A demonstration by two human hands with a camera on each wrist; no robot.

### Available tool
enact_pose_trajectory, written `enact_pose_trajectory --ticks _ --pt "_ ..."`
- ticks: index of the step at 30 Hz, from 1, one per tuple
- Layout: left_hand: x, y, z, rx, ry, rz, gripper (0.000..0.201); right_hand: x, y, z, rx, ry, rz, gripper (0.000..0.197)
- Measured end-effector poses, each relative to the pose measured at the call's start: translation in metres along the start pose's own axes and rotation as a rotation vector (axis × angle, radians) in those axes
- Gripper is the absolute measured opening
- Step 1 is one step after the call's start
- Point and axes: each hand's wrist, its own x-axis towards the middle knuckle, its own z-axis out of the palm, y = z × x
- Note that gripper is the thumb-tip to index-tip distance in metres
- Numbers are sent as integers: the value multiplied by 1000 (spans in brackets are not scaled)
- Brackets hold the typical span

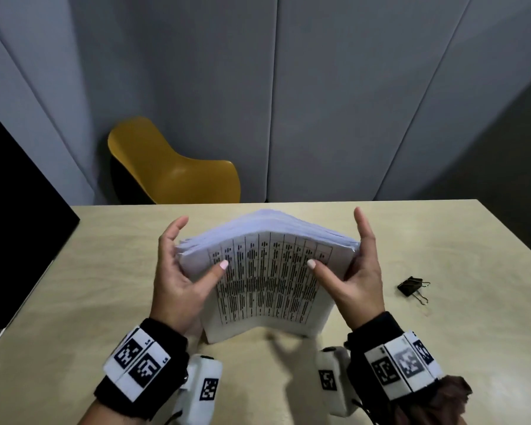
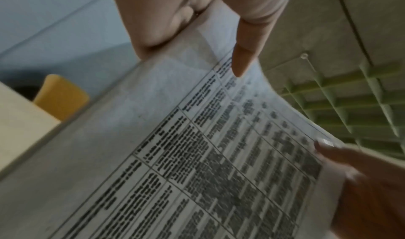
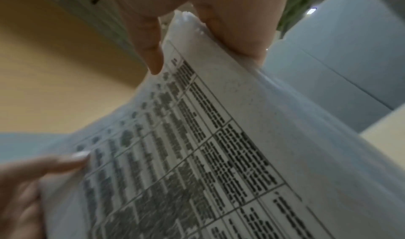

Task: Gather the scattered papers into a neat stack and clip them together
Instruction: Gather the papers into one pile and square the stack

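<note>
papers [image 1: 267, 271] gathered, held upright mid-frame between left hand [image 1: 181, 277] and right hand [image 1: 359, 271], thumbs pressing the front; clip [image 1: 413, 289] unused at right.

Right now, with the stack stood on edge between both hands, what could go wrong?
1. The paper stack bows, and its top edges are uneven; sheets may slide apart.
2. Reaching for the binder clip means the right hand lets go, leaving only the left hand gripping, so the stack could flop or fan out.
</note>
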Motion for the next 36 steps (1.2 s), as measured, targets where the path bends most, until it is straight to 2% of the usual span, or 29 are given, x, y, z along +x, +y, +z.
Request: enact_pose_trajectory --ticks 3,6,10,13,15,18,22,24,26,29,31,34,36 --pt "2 -1 -8 3 -31 -18 83 3 -2 -5 41 -13 40 96" --pt "-2 4 -4 1 -60 -23 83 -1 -6 1 40 -74 53 84" --pt "-1 3 -3 -41 -41 -14 85 0 2 -2 29 -35 45 80" --pt "-4 7 -1 -54 -112 -32 84 0 1 1 8 -77 54 71" --pt "-3 4 -2 -52 -100 -35 82 0 2 2 -3 -90 50 63" --pt "-1 -3 -8 -52 -65 -44 81 1 6 -1 33 -34 59 61" --pt "-3 -4 -4 -1 -107 -50 73 0 5 4 -5 -111 43 41" --pt "-1 -9 -6 -38 -83 -53 72 0 9 3 20 -84 29 38" --pt "0 -12 -7 -45 -75 -53 69 1 11 1 53 -55 41 37" --pt "-3 -12 -4 -20 -100 -59 60 -1 11 6 25 -115 45 37" --pt "-4 -10 -1 -60 -78 -78 56 -1 11 7 36 -78 37 40" --pt "-5 -7 -1 -115 9 -83 57 0 13 3 58 -1 44 52" --pt "-8 -7 3 -82 46 -10 72 -4 10 7 3 6 6 71"
